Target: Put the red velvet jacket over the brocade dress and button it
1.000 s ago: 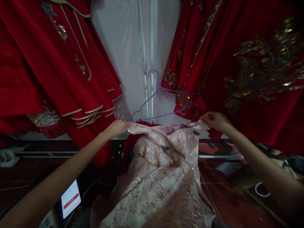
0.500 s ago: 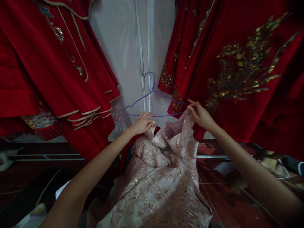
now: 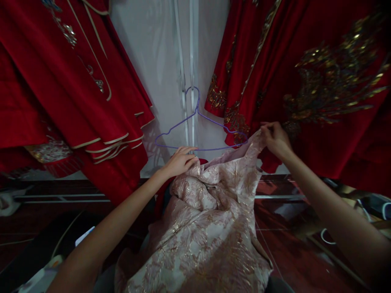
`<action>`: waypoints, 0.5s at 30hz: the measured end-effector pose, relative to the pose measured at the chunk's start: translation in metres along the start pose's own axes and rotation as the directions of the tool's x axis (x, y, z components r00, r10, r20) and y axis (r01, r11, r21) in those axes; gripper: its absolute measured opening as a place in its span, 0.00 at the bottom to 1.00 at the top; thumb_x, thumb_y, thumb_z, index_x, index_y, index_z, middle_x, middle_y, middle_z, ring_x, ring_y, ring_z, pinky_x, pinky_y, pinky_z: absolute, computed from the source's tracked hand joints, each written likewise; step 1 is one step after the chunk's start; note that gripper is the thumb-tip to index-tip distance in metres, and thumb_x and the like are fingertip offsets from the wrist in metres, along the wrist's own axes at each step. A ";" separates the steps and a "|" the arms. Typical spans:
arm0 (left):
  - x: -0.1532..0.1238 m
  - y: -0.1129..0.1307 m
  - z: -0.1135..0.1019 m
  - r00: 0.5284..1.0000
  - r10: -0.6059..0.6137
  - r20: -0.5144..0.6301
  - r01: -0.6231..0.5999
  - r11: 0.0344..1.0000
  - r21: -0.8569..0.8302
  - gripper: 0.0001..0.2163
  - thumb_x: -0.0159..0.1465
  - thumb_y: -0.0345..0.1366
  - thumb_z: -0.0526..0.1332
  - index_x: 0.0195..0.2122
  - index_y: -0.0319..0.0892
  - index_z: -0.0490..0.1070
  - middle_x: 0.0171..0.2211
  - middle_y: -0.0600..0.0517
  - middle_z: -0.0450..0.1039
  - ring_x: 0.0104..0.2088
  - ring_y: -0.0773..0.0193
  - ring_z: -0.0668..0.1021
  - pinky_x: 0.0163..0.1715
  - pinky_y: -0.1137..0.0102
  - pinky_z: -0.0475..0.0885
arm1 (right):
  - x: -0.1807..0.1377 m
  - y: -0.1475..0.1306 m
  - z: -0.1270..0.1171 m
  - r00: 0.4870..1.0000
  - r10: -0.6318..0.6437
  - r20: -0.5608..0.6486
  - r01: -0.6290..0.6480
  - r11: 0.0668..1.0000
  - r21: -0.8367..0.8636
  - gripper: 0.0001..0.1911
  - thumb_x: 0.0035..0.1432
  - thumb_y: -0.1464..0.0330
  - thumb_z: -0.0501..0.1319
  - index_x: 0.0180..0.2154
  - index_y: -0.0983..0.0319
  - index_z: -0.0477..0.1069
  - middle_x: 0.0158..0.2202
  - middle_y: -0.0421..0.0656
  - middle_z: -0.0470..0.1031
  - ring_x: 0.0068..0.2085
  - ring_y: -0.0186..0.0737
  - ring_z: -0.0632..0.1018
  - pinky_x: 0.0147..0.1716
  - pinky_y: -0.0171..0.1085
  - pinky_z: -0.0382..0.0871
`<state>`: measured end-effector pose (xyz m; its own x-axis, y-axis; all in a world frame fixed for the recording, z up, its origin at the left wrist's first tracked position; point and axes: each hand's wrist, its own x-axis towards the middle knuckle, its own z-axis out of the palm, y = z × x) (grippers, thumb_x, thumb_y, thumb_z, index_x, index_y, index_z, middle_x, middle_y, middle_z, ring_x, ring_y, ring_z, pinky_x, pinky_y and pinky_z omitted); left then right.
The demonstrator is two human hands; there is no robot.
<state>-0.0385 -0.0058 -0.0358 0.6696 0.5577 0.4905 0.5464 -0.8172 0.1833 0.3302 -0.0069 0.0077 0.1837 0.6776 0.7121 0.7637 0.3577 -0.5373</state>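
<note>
A pale pink sleeveless dress [image 3: 195, 236] with a shiny gold floral pattern drapes toward me, its neckline stretched between my hands. My right hand [image 3: 276, 139] pinches its right shoulder, pulled out just beyond the right end of a purple hanger [image 3: 183, 120]. At the other shoulder, my left hand [image 3: 180, 161] grips the cloth with its thumb below and its fingers reaching over the hanger's bottom bar. The hanger hangs by its hook from a white vertical rail [image 3: 192, 49]. Where the hanger's right end meets the dress is hard to make out.
Red embroidered garments hang on both sides: one with cream piping [image 3: 122, 101] at left, one with gold sequins [image 3: 324, 89] at right. A pale wall [image 3: 146, 49] stands behind. Low white bars [image 3: 67, 198] cross above the dark red floor [image 3: 275, 244]. Assorted items lie at lower right.
My right hand has moved right and slightly up, drawing the dress shoulder outward and flattening the neck opening. My left hand stays nearly where it was.
</note>
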 end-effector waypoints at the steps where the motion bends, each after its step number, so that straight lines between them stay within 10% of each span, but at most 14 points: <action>1: 0.003 0.002 0.002 1.000 0.000 0.005 0.000 1.000 -0.013 0.13 0.65 0.40 0.51 0.37 0.45 0.74 0.55 0.50 0.65 0.55 0.59 0.66 0.55 0.57 0.58 | 0.002 -0.008 0.003 0.999 -0.035 0.000 0.035 0.999 -0.002 0.09 0.59 0.60 0.51 0.37 0.57 0.62 0.48 0.49 0.71 0.47 0.48 0.73 0.45 0.45 0.67; 15: 0.018 0.005 0.006 0.994 -0.071 -0.086 0.035 0.932 -0.361 0.15 0.66 0.43 0.49 0.40 0.44 0.74 0.46 0.50 0.74 0.47 0.63 0.74 0.50 0.65 0.66 | 0.052 -0.021 0.022 0.998 0.047 -0.028 -0.049 0.996 -0.074 0.09 0.55 0.61 0.56 0.34 0.59 0.68 0.34 0.47 0.75 0.36 0.47 0.75 0.36 0.43 0.66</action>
<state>-0.0204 0.0012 -0.0315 0.5831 0.5998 0.5480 0.3511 -0.7943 0.4958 0.3101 0.0345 0.0464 0.2366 0.6756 0.6983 0.7973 0.2757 -0.5369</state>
